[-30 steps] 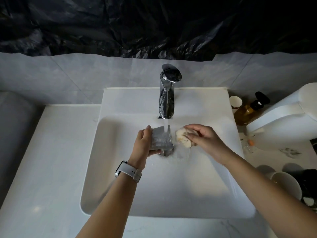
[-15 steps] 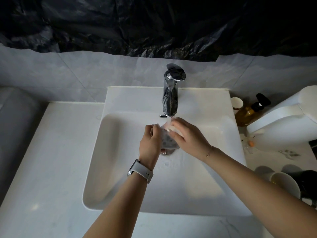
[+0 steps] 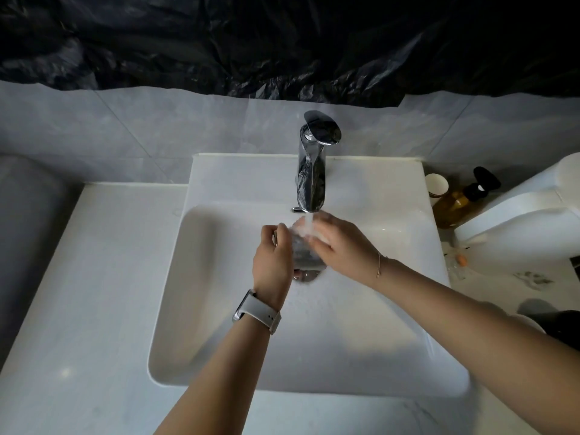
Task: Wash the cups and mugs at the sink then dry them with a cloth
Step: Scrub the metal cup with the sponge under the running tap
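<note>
Over the sink [image 3: 175, 309], the left hand [image 3: 272, 257] grips a clear glass [image 3: 303, 255] under the tap [image 3: 310, 171]; the right hand [image 3: 340, 246] presses a sponge [image 3: 323, 237] against it.

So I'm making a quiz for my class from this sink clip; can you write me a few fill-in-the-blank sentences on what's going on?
1. The left hand grips a clear ____ under the tap.
2. Water runs from the tap into the white ____.
3. A watch sits on the ____ wrist.
4. The amber bottle stands to the ____ of the sink.

Missing words: glass; sink; left; right
</note>
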`<state>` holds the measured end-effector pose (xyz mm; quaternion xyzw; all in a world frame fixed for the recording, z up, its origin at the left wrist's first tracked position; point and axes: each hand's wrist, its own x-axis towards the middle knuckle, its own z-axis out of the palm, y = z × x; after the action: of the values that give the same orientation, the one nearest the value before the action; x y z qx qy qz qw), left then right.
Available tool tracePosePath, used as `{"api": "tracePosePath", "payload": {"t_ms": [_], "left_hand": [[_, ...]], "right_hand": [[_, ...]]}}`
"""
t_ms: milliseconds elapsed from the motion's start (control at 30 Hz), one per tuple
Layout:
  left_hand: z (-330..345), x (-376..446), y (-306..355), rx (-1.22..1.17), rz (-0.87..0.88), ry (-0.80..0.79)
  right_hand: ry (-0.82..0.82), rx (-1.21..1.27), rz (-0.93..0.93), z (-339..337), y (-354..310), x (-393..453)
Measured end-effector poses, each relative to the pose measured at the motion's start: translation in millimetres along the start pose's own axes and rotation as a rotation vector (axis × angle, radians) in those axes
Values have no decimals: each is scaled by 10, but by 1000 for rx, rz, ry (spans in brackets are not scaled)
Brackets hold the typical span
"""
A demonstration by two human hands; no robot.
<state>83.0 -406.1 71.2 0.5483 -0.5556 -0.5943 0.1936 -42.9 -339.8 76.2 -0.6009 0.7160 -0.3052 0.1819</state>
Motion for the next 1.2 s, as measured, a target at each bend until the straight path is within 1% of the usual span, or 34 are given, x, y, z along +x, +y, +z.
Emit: {"api": "tracePosePath", "payload": {"t_ms": [33, 100, 133, 167, 233, 300, 367, 433, 467, 533, 567, 633, 733, 800, 867, 900, 967, 1000, 1067, 1100, 1133, 1167, 1200], "left_hand": [[-5, -15, 8, 68, 47, 11], [-19, -28, 11, 147, 99, 16], [-29, -35, 17, 156, 105, 13], [-46, -34, 19, 148, 98, 2], [-69, -14, 22, 55, 40, -26], [-79, 15, 12, -65, -6, -31], [-68, 24, -5, -155, -24, -50], [-67, -5, -9, -282, -32, -104], [-79, -28, -3, -326, -37, -132], [-115, -58, -10, -366, -53, -200], [-136, -49, -36, -357, -66, -238], [-177, -27, -74, -308, -86, -314], [-220, 18, -85, -193, -125, -399], [-231, 28, -73, -222, -194, -412], [-233, 17, -21, -314, -275, -420], [-222, 28, 4, -339, -297, -423], [-215, 68, 43, -356, -330, -399], [-224, 92, 56, -353, -345, -384], [-233, 137, 87, -342, -357, -361], [-232, 161, 101, -346, -359, -338], [-235, 175, 120, -354, -361, -308], [-236, 189, 138, -364, -361, -279], [-241, 207, 142, -373, -360, -256]], "right_hand": [[-18, 130, 185, -19, -18, 73], [-88, 493, 539, -66, -48, 159], [-118, 675, 679, -77, -64, 145], [-121, 850, 763, -75, -72, 107], [-73, 1088, 795, -32, -74, 11], [-22, 1204, 766, 19, -86, -55], [-75, 1314, 765, 48, -100, -90], [-60, 1365, 767, 65, -113, -114], [-10, 1316, 760, 77, -109, -116], [98, 1076, 762, 87, -126, -112], [121, 950, 759, 100, -112, -111], [137, 765, 744, 109, -126, -102], [225, 488, 711, 123, -98, -91], [305, 307, 626, 130, -114, -86], [351, 160, 512, 116, -184, -84], [332, 102, 466, 106, -219, -79], [230, -1, 425, 42, -287, -74], [163, -49, 433, 1, -301, -72], [3, -109, 511, -77, -287, -68], [-79, -85, 573, -109, -274, -67], [-142, 4, 636, -120, -257, -77], [-171, 137, 679, -107, -233, -96], [-158, 280, 697, -89, -204, -116]]}}
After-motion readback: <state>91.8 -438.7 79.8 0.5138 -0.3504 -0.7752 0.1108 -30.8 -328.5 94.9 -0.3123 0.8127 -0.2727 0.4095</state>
